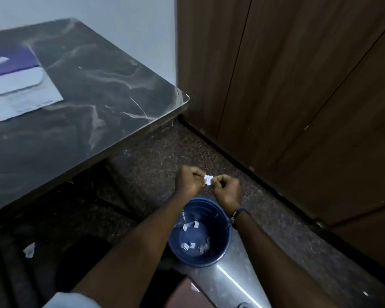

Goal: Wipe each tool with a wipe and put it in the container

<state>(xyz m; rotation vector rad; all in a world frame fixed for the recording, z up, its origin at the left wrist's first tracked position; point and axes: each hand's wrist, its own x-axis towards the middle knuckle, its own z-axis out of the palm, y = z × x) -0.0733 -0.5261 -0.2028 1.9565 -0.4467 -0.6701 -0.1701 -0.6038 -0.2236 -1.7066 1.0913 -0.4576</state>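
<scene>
Pinching small white packet [208, 179] between left hand [189, 181] and right hand [227, 192], above blue bin [220, 252].

Likely an office: a dark marble-look bench [93, 90] with a paper folder [20, 85] at upper left, wood wall panels [298, 85] at right, a blue bin [218, 252] on speckled floor [147, 156].

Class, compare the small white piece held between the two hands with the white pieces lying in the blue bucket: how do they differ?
The held piece is up in the air, pinched between the left hand and the right hand; the bucket pieces lie loose on the bottom of the blue bucket. The held piece is single; the bucket pieces are several, scattered. Both look white, small and crumpled.
</scene>
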